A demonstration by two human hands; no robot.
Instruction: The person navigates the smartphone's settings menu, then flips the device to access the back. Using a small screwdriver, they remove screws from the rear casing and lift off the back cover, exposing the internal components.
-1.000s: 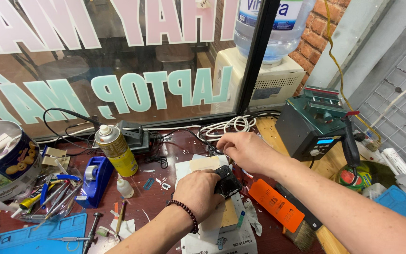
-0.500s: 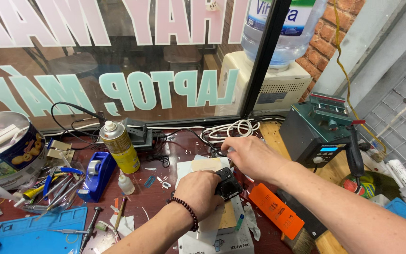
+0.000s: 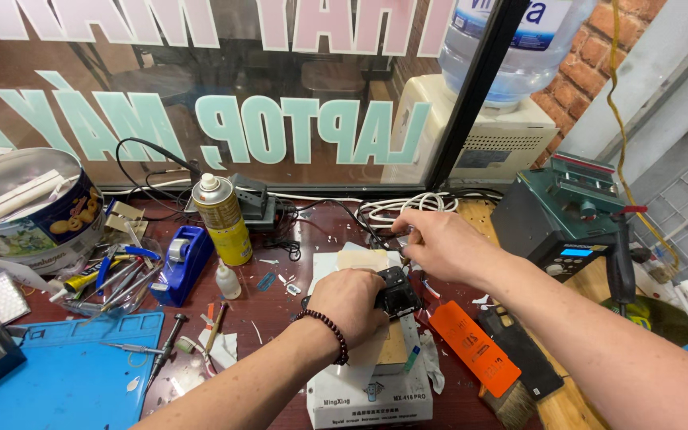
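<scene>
Head view: left hand (image 3: 349,301) stays clamped, fingers curled, on the small black device (image 3: 396,292) atop the white box (image 3: 372,390), while the right hand (image 3: 437,243) has lifted slightly, fingertips pinched (contents too small to tell) above it.

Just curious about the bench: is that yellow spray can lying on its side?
No, the yellow spray can stands upright, cap on top, beside the blue tape dispenser.

Left hand (image 3: 349,302) pressing a small black device (image 3: 398,291) on a white box (image 3: 372,394), right hand (image 3: 438,243) pinching a thin tool just beyond.
</scene>
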